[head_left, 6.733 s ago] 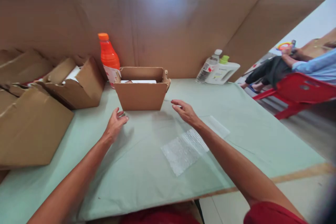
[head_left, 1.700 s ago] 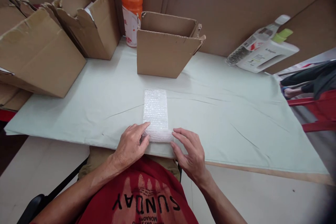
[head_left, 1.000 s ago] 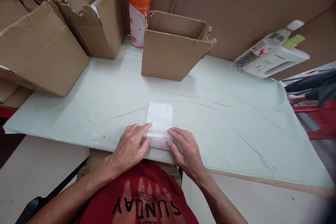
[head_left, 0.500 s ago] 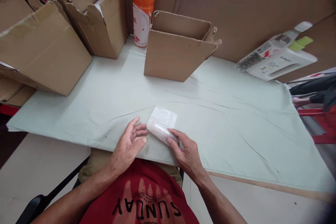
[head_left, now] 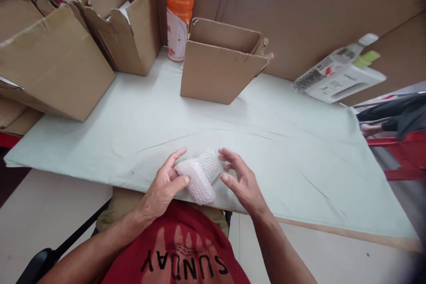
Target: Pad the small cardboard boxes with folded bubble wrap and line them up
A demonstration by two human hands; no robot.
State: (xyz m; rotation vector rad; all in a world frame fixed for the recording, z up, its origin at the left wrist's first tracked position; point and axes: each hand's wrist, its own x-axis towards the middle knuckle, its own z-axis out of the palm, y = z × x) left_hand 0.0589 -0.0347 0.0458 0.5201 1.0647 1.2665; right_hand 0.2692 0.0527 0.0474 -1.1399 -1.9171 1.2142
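Small white bubble-wrap bundle (head_left: pixel 199 176) is rolled up tight and sits at the near edge of the pale green table cover (head_left: pixel 293 151), between both hands; wrapping looks essentially done, no tape or seal visible, bundle not in any box. Left hand (head_left: pixel 164 183) pinches its left end, thumb against fingers. Right hand (head_left: pixel 241 179) is just beside it, fingers spread and loosely curled, contact unclear. Open brown cardboard box (head_left: pixel 218 64) well behind: inside hidden. Torn cardboard box (head_left: pixel 124 22) to the left shows something white. Orange plastic bottle (head_left: pixel 179 9) stands between them.

bottle (head_left: pixel 179 13) behind box (head_left: pixel 219 67), on table (head_left: pixel 299 155)
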